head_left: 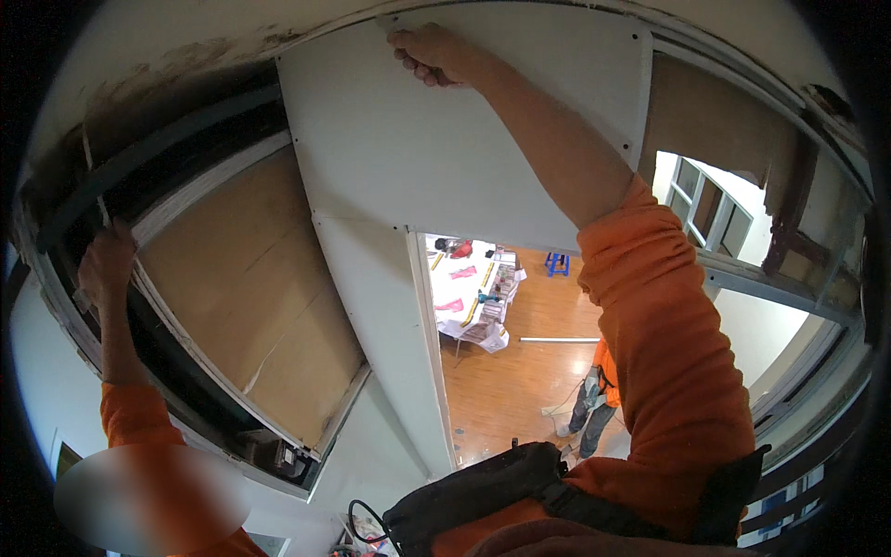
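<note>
My right hand is raised at the top of a white wall panel, near its top edge, fingers curled around a small pale thing I cannot make out. My left hand is raised at the dark recess on the left, its fingers closed near a thin pale strip; what it grips is unclear. Beside it a white frame surrounds a brown board. Both forearms have orange sleeves. A black pouch sits at the lower edge.
Through the opening below the panel are a wooden floor, a covered table with tools, a blue stool, a long pale bar and a co-worker in orange and grey. A window opening is at right.
</note>
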Motion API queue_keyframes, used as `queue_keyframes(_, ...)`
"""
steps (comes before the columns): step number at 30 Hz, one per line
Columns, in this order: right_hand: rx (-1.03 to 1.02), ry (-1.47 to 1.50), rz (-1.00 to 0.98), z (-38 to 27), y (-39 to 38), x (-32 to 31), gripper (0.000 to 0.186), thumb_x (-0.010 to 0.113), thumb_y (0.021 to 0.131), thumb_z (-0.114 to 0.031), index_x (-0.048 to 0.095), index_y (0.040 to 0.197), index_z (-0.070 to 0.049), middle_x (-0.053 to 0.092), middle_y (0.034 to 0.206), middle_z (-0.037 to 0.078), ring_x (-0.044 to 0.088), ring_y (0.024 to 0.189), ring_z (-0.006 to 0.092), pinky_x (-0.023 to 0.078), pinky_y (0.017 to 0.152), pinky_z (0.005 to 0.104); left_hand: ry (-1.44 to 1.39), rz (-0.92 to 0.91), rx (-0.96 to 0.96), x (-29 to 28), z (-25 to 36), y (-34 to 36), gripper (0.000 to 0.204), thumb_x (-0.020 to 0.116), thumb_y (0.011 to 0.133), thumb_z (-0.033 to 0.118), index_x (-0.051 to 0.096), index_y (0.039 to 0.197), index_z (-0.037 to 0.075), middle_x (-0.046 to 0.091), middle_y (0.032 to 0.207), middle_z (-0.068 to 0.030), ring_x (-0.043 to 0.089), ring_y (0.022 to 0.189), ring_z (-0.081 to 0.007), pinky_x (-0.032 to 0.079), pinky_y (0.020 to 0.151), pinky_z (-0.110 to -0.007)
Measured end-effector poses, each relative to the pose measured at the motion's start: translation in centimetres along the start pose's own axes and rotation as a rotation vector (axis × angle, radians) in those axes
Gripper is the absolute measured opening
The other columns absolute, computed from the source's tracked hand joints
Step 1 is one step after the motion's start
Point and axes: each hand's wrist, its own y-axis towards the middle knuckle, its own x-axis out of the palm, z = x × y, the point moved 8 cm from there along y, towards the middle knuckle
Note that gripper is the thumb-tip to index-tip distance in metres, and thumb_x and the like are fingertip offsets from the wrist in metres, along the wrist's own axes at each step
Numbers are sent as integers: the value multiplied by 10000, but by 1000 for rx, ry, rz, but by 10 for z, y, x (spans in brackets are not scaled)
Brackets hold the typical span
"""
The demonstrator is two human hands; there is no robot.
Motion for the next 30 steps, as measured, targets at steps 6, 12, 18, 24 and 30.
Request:
queue_keyframes(6, 32, -8, 26, 4, 20, 6, 299, 580, 967, -384, 593, 792, -142, 530, 668, -48, 473, 558, 74, 414, 488, 262, -12, 55, 6, 7, -7, 8, 631, 367, 985, 528, 756, 999, 31, 717, 1003, -254, 688, 989, -450, 547, 888, -530)
queue_keyframes(12, -41, 35, 28, 3, 32, -2, 306, 577, 986, -375, 574, 810, -124, 545, 652, 11, 488, 523, 133, 393, 436, 331, 20, -2, -10, 5, -6, 6, 629, 363, 985, 529, 752, 1036, 37, 713, 1021, -263, 684, 1005, -451, 540, 899, -535)
queue_keyframes(18, -86, 106, 62, 11, 43, -18, 283, 553, 1009, -316, 582, 896, -58, 580, 716, 56, 498, 539, 174, 386, 422, 371, 25, -18, 14, -1, 5, -1, 625, 344, 985, 520, 749, 1064, 51, 702, 1070, -268, 667, 1053, -451, 526, 925, -533)
queue_keyframes(24, -103, -36, 30, 19, 2, -51, 249, 538, 1025, -270, 617, 993, -36, 610, 804, 49, 473, 513, 143, 366, 401, 323, 50, -106, 1, -7, -1, -4, 599, 336, 984, 501, 743, 1071, 70, 697, 1103, -250, 655, 1067, -460, 527, 918, -522)
queue_keyframes(30, -100, 586, 72, 54, -47, -147, 244, 506, 1040, -292, 612, 927, -104, 517, 596, 11, 399, 434, 132, 350, 389, 306, 75, -27, 52, 12, 3, 10, 639, 355, 976, 561, 743, 1038, 56, 711, 1100, -205, 676, 1024, -441, 532, 898, -534)
